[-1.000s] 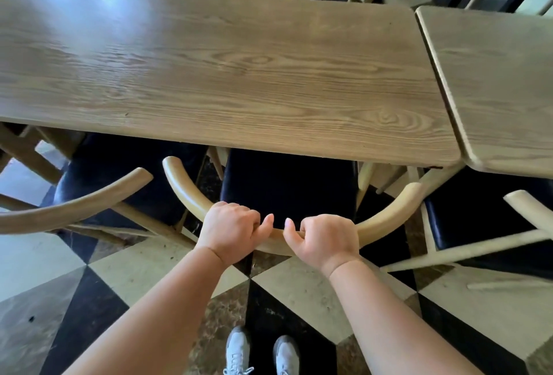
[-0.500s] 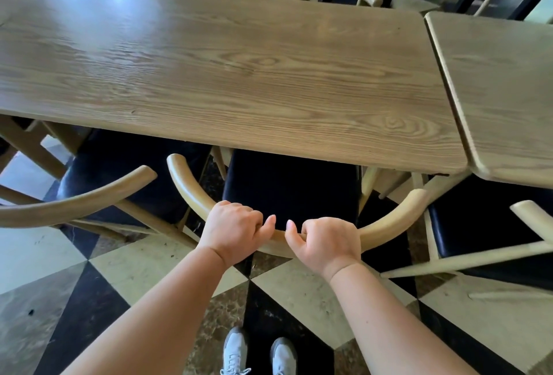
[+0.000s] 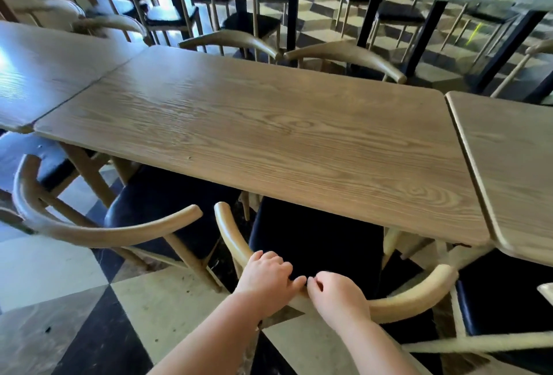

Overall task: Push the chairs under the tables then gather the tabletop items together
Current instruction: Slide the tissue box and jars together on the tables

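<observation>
A wooden chair with a curved pale backrest [image 3: 413, 297] and a black seat [image 3: 317, 243] stands in front of me, its seat partly under the long wooden table [image 3: 269, 135]. My left hand [image 3: 266, 277] lies on the middle of the backrest, fingers curled over it. Just to its right my right hand [image 3: 338, 297] also grips the backrest. No tabletop items show on this table.
A second chair [image 3: 98, 234] stands to the left, partly under the table. Another chair [image 3: 502, 308] is at the right under the adjoining table [image 3: 514, 165]. Further tables join at the left [image 3: 45, 69]. Chairs line the far side, with dark tables behind. The floor is checkered.
The view has lifted, so the far chairs and back tables now show. Both hands stay on the backrest, lower in the frame; the seat sits about as far under the table as before.
</observation>
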